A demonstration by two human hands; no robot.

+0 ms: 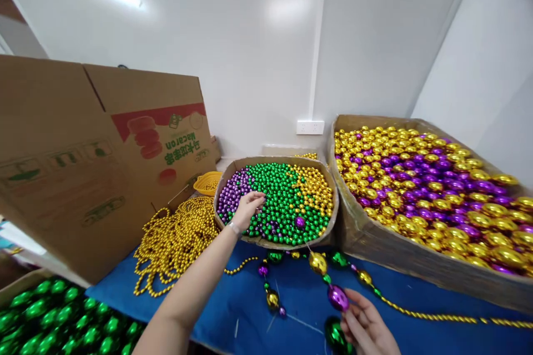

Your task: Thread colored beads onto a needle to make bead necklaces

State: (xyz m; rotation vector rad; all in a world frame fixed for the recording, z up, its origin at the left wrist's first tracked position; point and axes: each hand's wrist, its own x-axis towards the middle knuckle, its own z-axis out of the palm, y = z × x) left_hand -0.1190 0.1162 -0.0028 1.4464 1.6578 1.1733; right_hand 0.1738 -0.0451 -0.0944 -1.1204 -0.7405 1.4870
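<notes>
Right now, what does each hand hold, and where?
Right hand pinches the bead strand beside its large purple bead. Left hand is in the box of small beads; a grip there cannot be told.

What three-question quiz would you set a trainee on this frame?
1. True or false: the left hand reaches into the tray of small purple, green and gold beads.
2. Which colour is the big bead at the right hand's fingertips? A gold, B purple, C green.
3. Fill in: the large box on the right holds gold and ____ beads.
Key: 1 true; 2 B; 3 purple.
</notes>
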